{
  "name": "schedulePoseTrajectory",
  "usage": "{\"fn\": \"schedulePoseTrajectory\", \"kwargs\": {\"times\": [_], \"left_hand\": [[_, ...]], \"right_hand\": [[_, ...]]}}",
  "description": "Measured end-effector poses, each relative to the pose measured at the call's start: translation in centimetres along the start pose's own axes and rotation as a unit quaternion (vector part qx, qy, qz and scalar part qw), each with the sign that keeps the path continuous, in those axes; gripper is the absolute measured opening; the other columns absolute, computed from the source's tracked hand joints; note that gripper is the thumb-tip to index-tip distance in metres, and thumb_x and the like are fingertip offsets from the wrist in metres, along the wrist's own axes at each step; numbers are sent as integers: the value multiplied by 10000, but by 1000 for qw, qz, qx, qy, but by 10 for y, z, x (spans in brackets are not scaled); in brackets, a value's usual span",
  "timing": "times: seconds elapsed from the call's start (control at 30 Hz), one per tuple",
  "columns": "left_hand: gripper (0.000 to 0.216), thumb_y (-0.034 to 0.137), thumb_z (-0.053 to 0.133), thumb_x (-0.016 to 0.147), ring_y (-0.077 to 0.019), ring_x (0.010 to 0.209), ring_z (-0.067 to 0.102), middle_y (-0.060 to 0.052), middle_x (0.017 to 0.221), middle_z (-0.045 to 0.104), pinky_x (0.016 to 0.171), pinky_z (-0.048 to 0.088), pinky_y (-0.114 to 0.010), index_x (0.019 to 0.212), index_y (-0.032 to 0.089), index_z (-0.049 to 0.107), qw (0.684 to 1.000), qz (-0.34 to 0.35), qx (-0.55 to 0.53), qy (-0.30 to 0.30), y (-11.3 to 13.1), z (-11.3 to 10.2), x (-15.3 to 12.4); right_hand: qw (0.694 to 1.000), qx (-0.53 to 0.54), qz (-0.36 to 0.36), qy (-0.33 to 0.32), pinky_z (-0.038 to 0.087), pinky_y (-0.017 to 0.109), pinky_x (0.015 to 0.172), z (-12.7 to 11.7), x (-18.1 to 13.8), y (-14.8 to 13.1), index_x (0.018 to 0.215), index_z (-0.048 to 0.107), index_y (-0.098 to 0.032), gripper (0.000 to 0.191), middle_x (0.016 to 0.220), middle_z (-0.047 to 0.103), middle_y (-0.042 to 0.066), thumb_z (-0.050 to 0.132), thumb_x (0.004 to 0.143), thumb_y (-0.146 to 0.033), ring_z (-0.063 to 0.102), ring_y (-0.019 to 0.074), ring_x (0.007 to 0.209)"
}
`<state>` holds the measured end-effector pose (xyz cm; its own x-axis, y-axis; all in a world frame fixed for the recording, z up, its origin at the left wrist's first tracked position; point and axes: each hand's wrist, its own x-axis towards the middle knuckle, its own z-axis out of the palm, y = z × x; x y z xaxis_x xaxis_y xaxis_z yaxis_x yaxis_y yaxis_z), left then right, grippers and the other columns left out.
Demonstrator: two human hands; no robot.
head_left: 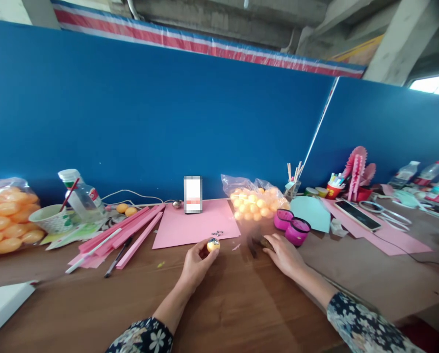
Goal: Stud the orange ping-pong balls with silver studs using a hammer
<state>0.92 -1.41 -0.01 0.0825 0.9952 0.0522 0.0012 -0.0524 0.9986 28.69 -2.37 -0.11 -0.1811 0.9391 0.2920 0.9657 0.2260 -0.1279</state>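
My left hand pinches an orange-yellow plastic ball with a dark, shiny patch on its top. Just beyond it, several small shiny metal beads lie on a sheet of pink paper. To the right, my right hand is low over the brown table with its fingers closed around a dark thing, too blurred to make out. A pair of magenta mesh cups with black rims stands beside that hand.
An open clear bag of orange balls sits behind the hands; a larger bag is far left. Pink paper strips and a brush lie left. A phone leans upright near the blue partition; another phone lies right.
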Motion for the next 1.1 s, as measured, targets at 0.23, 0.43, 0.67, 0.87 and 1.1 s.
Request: {"fn": "schedulePoseTrajectory", "kwargs": {"times": [0.23, 0.43, 0.67, 0.87, 1.1], "left_hand": [[435, 345, 671, 640, -210, 815, 637, -86, 922, 688, 745, 503, -297, 1006, 113, 637, 1000, 4, 15, 10, 2, 1, -1], [482, 354, 675, 635, -223, 833, 635, -99, 944, 687, 766, 499, -314, 1043, 103, 620, 1000, -5, 22, 9, 0, -1, 1], [520, 368, 662, 650, -218, 868, 625, -97, 967, 679, 766, 492, -288, 1087, 96, 592, 1000, -15, 28, -2, -1, -2, 2], [515, 373, 663, 649, -209, 829, 626, -100, 942, 678, 729, 494, -278, 1069, 81, 596, 1000, -1, 25, -8, -2, -1, 1], [436, 344, 678, 645, -162, 724, 622, -70, 855, 686, 670, 491, -237, 1004, 102, 631, 1000, 4, -10, 19, 2, 0, 0]], "right_hand": [[999, -33, -28, 3, 401, 321, 784, 2, 2, 3, 1065, 523, -154, 235, 929, 549, 96, 472, 839, -192, 510, 229, 881], [998, -59, -22, 0, 399, 300, 753, 1, 6, 2, 1049, 527, -176, 221, 913, 551, 79, 484, 836, -212, 504, 223, 876], [998, -55, 13, 7, 393, 287, 751, 3, 11, 0, 1067, 532, -188, 245, 943, 566, 77, 496, 830, -239, 512, 224, 899], [998, -53, 34, 1, 398, 278, 750, 9, 21, -5, 1084, 528, -176, 271, 953, 570, 80, 493, 835, -276, 533, 217, 888], [993, -96, 48, 41, 394, 322, 742, 19, 18, -16, 1088, 522, -147, 261, 928, 565, 113, 415, 871, -243, 517, 251, 886]]}}
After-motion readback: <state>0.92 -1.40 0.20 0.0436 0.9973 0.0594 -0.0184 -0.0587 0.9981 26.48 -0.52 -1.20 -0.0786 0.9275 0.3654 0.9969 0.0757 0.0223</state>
